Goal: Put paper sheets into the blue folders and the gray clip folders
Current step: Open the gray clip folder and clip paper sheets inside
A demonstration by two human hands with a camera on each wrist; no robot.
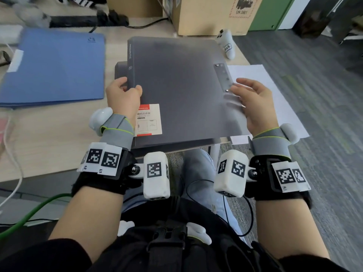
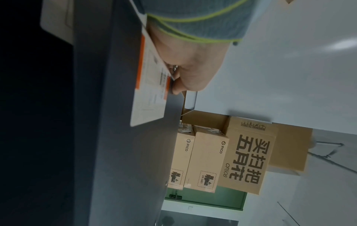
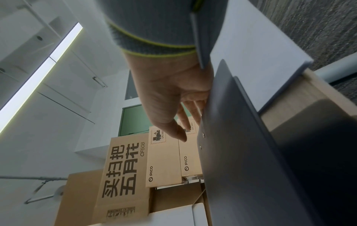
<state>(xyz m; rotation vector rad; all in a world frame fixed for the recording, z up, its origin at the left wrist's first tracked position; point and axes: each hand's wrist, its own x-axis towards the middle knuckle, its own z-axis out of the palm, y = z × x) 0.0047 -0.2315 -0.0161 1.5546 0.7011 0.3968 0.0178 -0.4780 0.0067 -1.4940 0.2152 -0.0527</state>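
A gray clip folder [image 1: 176,85] with a white and red label [image 1: 149,119] is held tilted above the desk's front edge. My left hand [image 1: 123,95] grips its spine, thumb on the cover and fingers behind; in the left wrist view the left hand [image 2: 189,73] pinches the gray clip folder [image 2: 115,137] by the label. My right hand [image 1: 257,103] lies at the right edge, straight fingers under the translucent cover, thumb apart. The right wrist view shows the right hand [image 3: 173,99] beside the cover [image 3: 241,137]. White paper sheets [image 1: 275,95] lie underneath at the right. Blue folders [image 1: 55,67] lie stacked at the left.
A second gray folder [image 1: 120,71] lies on the desk under the held one. A white controller [image 1: 227,44] stands behind it, by cardboard boxes [image 1: 212,14]. A black power strip [image 1: 88,20] lies at the back. Carpeted floor [image 1: 324,114] is to the right of the desk.
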